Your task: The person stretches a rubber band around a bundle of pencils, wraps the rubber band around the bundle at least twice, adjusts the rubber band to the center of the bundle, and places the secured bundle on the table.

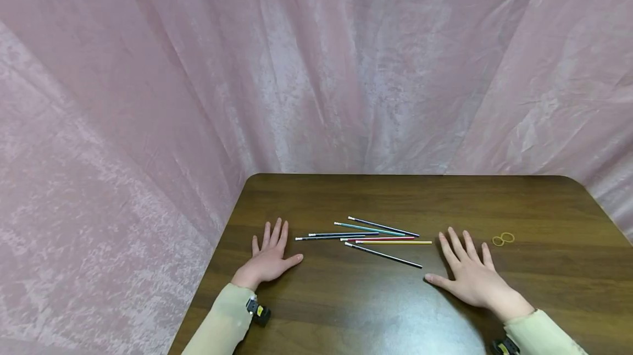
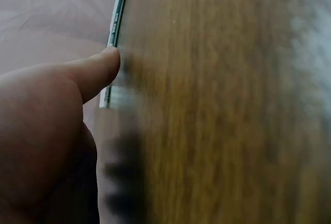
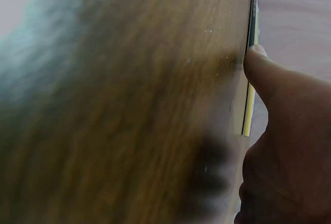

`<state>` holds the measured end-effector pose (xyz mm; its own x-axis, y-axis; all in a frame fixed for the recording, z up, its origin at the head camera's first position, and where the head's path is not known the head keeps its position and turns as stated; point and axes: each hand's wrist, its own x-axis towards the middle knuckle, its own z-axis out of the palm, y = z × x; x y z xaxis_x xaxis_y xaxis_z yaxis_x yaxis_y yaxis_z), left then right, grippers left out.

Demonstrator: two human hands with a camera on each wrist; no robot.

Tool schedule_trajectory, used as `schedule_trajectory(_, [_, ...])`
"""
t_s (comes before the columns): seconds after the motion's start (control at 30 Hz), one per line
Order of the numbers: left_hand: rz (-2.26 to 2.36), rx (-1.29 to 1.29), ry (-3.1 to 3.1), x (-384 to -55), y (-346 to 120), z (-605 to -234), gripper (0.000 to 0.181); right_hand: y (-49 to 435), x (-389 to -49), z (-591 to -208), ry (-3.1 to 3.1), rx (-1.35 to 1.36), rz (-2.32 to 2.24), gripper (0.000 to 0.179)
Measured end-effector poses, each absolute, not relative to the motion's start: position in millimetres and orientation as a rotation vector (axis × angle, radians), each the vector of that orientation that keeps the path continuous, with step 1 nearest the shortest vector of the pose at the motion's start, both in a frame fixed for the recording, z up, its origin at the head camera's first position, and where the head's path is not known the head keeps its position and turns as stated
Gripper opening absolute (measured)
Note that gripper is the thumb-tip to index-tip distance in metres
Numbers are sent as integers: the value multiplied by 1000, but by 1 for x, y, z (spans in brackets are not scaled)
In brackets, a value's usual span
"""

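Note:
Several pencils with white eraser ends lie loosely side by side in the middle of the table, among them a yellow pencil (image 1: 395, 242), a light blue pencil (image 1: 371, 228) and a black pencil (image 1: 386, 255) nearest the front. To their left my left hand (image 1: 267, 261) is spread palm down, its thumb pointing toward them. My right hand (image 1: 470, 275), fingers spread as well, is at their right, thumb close to the black pencil's tip. Both hands hold nothing. In the right wrist view the thumb (image 3: 264, 71) overlaps the yellow pencil (image 3: 249, 113).
Two yellow rubber bands (image 1: 503, 239) lie just beyond the right hand's fingers, to the right. The brown wooden table (image 1: 321, 311) has rounded far corners, and a pink curtain (image 1: 316, 69) hangs behind it. Light glares off the table's front middle.

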<state>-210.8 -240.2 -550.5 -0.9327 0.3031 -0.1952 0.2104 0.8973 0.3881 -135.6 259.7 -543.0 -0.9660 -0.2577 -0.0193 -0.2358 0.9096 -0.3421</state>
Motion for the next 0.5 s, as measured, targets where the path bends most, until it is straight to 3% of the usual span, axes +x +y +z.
schedule_trajectory(0.5, [394,362,2824,-223,-212,-555,98,242,-146,-545,3006,-320,-503,107])
